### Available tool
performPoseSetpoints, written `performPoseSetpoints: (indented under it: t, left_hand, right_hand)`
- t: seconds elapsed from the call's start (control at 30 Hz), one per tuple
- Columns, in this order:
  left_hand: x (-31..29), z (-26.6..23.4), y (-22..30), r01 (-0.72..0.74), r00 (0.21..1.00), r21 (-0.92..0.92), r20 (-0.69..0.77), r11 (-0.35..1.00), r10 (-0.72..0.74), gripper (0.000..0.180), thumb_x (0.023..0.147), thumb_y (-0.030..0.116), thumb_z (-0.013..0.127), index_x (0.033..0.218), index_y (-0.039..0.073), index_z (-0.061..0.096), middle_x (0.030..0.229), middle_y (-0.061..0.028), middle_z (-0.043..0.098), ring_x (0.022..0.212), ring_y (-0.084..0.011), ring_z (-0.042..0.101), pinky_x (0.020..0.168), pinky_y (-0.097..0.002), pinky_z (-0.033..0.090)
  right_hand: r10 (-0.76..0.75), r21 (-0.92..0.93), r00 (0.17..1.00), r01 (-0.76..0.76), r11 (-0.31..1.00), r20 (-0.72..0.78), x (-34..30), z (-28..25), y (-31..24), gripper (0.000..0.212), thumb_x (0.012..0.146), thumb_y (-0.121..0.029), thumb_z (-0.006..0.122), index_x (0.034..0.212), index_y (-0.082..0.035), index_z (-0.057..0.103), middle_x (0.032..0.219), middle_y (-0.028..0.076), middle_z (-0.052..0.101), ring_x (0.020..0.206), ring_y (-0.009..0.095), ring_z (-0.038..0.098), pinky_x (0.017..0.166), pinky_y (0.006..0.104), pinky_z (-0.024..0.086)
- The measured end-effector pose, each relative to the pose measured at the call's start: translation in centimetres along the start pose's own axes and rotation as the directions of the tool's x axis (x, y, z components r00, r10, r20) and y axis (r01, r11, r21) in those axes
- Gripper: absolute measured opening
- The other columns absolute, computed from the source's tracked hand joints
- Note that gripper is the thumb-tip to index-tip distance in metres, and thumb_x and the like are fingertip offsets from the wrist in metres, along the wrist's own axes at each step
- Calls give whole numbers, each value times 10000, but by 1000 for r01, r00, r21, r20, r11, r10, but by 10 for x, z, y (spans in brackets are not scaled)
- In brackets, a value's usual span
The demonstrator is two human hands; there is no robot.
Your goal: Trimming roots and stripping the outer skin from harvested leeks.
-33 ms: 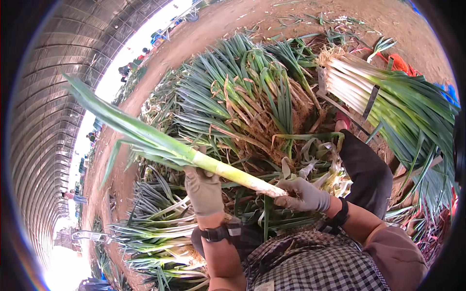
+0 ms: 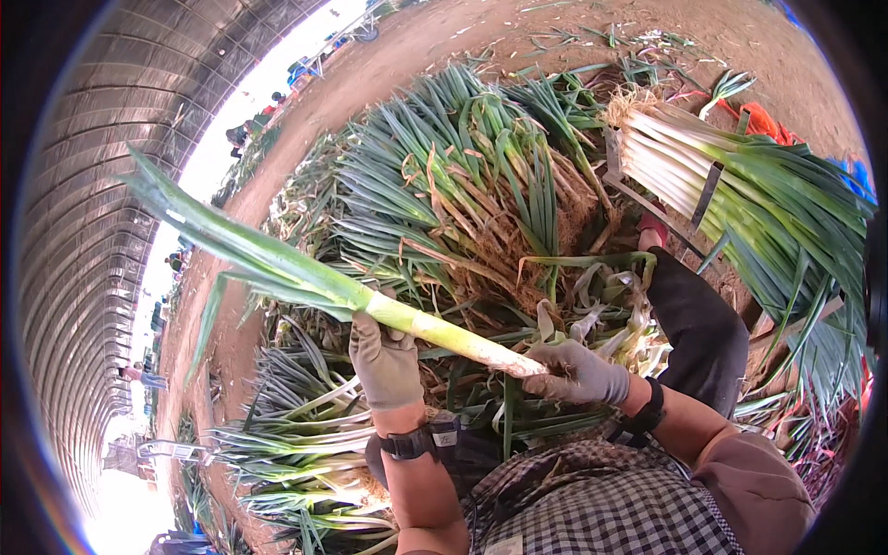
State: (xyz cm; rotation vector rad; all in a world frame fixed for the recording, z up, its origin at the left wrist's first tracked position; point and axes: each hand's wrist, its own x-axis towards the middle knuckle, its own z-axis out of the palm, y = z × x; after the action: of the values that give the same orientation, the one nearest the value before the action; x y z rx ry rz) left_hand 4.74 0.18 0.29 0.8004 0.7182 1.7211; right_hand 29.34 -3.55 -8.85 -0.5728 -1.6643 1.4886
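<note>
A green onion [image 2: 430,326] is being held at centre, its leaves being directed toward 10 o'clock. Its root end is being clamped by the gloved right hand [image 2: 583,372]; its stalk is being gripped by the gloved left hand [image 2: 384,365]. At 2 o'clock, an onion bundle [image 2: 657,153] is being supported by a metal rack [image 2: 709,194].

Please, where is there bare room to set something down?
Bare soil shows at upper right, above the orange material, with leaf scraps to its left. Another free strip is the dirt path between the leek heap and the bright side opening. Around the left hand and right hand, leeks crowd the space; the rack is loaded.
</note>
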Motion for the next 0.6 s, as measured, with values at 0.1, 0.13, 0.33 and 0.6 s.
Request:
performPoseSetpoints:
  t: [0.1,0.13,0.33,0.6]
  left_hand:
    - [8,7,-5,-21,987,56,-156,998,30,306,936,291,617,1099,32,607,892,-19,599,658,-90,471,582,-236,407]
    - [10,11,-7,-34,955,77,-292,996,55,309,950,311,593,1069,26,600,767,10,537,615,-74,417,532,-217,365]
    - [19,18,-21,-89,930,53,-352,995,102,156,894,199,687,895,62,614,727,15,563,588,-85,461,521,-233,376]
    - [-88,46,-58,252,962,464,-24,850,-272,203,967,238,585,934,37,589,673,3,543,494,-86,447,441,-238,334]
  right_hand:
    - [53,8,996,-53,999,-71,-2,9,1,374,902,-291,665,1140,-8,614,689,49,623,570,121,597,524,275,451]
    - [7,-201,985,-42,979,-170,-3,13,-3,368,887,-294,675,1124,-18,616,696,82,630,578,178,618,530,302,462]
    - [-158,-618,917,-114,778,-367,-3,29,-5,375,845,-316,701,1091,-50,605,739,148,653,650,325,652,560,399,489]
    - [-84,-474,849,-206,856,-521,-2,7,-1,399,875,-360,660,1090,-27,614,745,166,663,679,337,665,596,390,507]
